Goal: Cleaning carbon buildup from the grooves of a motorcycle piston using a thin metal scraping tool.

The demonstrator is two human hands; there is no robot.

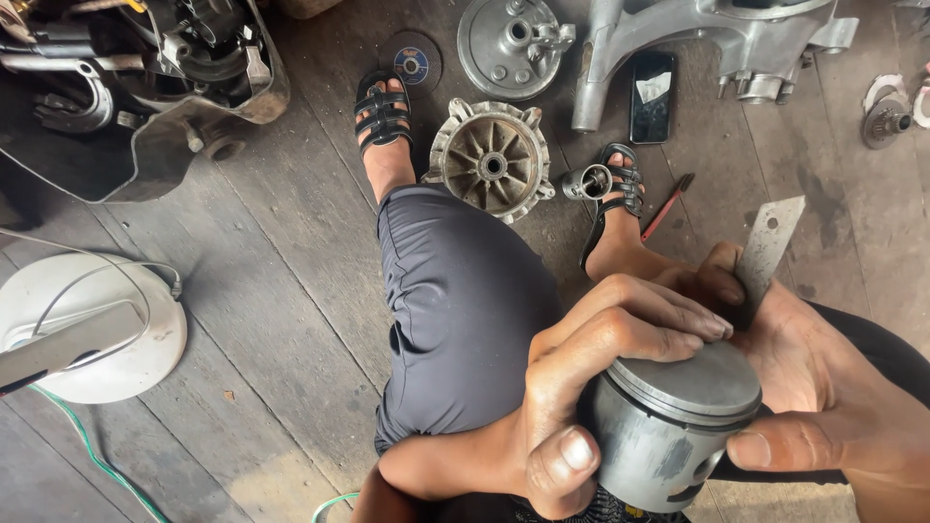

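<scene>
Both hands are closed on work held above the knees: the piston (673, 426) is gripped by the left hand (572, 387), fingers curled over its crown and thumb against its skirt, while a flat metal blade (767, 247) is pinched in the right hand (823, 387), its thumb resting at the piston's side. On the wooden floor (281, 291) beyond, an aluminium swingarm casing (697, 44) is seen, then a ribbed hub (489, 160), a round cover plate (509, 44), a black phone (652, 97) and a small grinding disc (412, 63).
</scene>
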